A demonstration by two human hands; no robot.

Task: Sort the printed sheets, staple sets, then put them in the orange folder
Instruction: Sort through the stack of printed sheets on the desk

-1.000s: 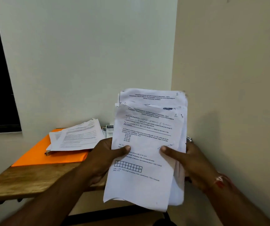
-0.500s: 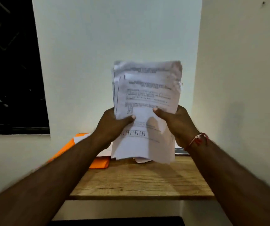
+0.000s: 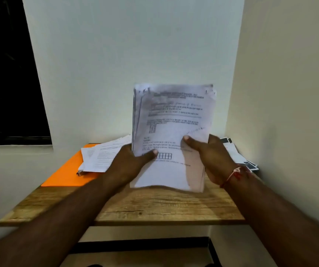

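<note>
A corner formed by two pale walls (image 3: 126, 54) was seen, with a dark window (image 3: 6, 74) set into the left side. Against that corner a wooden table (image 3: 154, 209) was placed. On the table's left part the orange folder (image 3: 66, 174) was laid flat and closed, well apart from the hands. A stack of printed sheets (image 3: 174, 116) was held nearly upright above the middle of the table, its lower edge just over the wood; whether the edge touched the surface could not be told. The print on the front sheet was blurred, though a row of small boxes was made out near the bottom. A smaller bundle of printed sheets (image 3: 101, 157) was spread over the back of the folder, partly hidden by the left wrist. Further papers with dark patches (image 3: 237, 155) were piled at the table's right rear corner. The stack's left side was gripped by the left hand (image 3: 129, 164), thumb pressed on the front and fingers hidden behind. The right side was gripped likewise by the right hand (image 3: 214, 160), thumb laid across the front sheet. A red thread (image 3: 235, 172) was worn on the right wrist. A small pale object (image 3: 79, 172) was seen under the bundle's near corner, too unclear to be identified.
</note>
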